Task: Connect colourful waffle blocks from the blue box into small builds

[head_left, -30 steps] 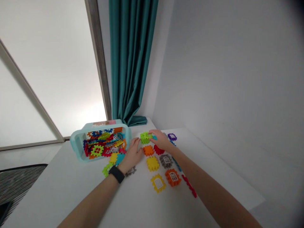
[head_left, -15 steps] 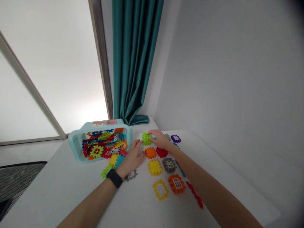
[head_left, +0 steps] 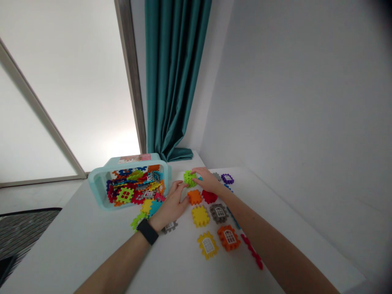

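Toothed plastic building blocks lie in stacks on a white table [head_left: 171,261]. My right hand [head_left: 206,179] has its thumb and fingers around the right side of a lime green block stack [head_left: 189,178]. My left hand [head_left: 173,204], fingers apart, is at the stack's lower left; whether a fingertip touches it I cannot tell. Just below are an orange stack [head_left: 195,197] and a red stack [head_left: 210,197], the latter partly under my right wrist. A yellow stack [head_left: 201,216] and a grey window block [head_left: 219,213] stand nearer me.
A light blue tub [head_left: 97,192] full of mixed blocks stands at the left. Loose yellow [head_left: 147,205], green and grey pieces lie beside it. Nearer me are a yellow window block [head_left: 208,245], an orange window block [head_left: 229,237] and a red row [head_left: 252,253]. A purple block [head_left: 227,179] lies far right.
My left hand has shifted very slightly right, beside the green stack. My right hand stays on that stack; the other blocks lie as before.
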`<state>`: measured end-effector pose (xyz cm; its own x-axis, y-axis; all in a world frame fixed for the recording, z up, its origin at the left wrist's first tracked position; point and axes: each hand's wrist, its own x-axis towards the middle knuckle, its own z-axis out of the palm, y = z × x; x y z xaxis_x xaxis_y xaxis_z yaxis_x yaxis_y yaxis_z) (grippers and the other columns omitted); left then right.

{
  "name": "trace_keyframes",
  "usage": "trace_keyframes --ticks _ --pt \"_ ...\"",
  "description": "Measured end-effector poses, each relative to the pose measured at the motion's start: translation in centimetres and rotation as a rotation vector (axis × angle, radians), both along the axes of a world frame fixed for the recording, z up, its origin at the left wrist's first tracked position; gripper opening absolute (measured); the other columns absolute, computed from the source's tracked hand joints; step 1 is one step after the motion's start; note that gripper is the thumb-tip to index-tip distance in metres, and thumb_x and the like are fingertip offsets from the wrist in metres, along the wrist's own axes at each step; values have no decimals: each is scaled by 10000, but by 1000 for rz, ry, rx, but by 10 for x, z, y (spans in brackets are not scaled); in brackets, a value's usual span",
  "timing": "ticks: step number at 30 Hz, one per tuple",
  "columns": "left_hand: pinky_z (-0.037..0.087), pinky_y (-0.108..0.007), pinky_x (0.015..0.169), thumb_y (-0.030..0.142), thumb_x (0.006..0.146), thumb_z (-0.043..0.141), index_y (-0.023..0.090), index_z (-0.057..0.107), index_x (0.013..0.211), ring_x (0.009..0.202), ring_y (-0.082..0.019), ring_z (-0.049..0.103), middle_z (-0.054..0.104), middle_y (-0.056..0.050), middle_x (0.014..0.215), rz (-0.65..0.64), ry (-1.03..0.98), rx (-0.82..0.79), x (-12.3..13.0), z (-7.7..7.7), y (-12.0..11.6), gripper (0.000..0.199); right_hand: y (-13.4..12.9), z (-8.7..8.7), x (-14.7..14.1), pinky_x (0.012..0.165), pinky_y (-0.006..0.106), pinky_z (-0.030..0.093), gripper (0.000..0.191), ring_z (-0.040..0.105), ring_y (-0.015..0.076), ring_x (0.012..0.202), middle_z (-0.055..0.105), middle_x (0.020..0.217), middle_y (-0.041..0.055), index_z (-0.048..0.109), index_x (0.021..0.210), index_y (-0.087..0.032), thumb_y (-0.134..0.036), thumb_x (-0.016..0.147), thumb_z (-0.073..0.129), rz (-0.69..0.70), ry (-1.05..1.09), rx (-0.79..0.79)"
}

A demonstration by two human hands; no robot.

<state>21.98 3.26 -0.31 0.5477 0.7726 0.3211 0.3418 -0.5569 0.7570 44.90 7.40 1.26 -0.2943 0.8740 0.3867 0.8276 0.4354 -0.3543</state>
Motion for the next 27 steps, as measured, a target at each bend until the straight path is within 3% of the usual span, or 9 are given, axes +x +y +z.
trace_keyframes --ticks 15,21,27 --pt "460 -421 1082 180 883 540 238 538 1237 1282 -241 511 427 -101 1410 1 -5 -7 -2 6 -3 359 0 -4 -2 1091 467 407 247 567 267 1214 650 1244 140 679 1061 -176 -183 814 682 10 6 11" --pt "538 -381 948 160 880 529 231 569 1183 1133 -214 588 487 -96 1343 4 -74 -5 -2 9 -4 313 -8 4 -5 1105 490 393 248 543 276 1247 620 1282 149 669 1079 -185 -199 833 645 -5 16 41" --pt "559 -324 813 127 881 479 212 618 1051 1033 -203 605 580 -79 1178 2 -155 58 -8 21 -9 236 -35 18 -23 1093 490 409 224 571 271 1210 643 1241 131 662 1071 -200 -197 854 610 41 32 56"
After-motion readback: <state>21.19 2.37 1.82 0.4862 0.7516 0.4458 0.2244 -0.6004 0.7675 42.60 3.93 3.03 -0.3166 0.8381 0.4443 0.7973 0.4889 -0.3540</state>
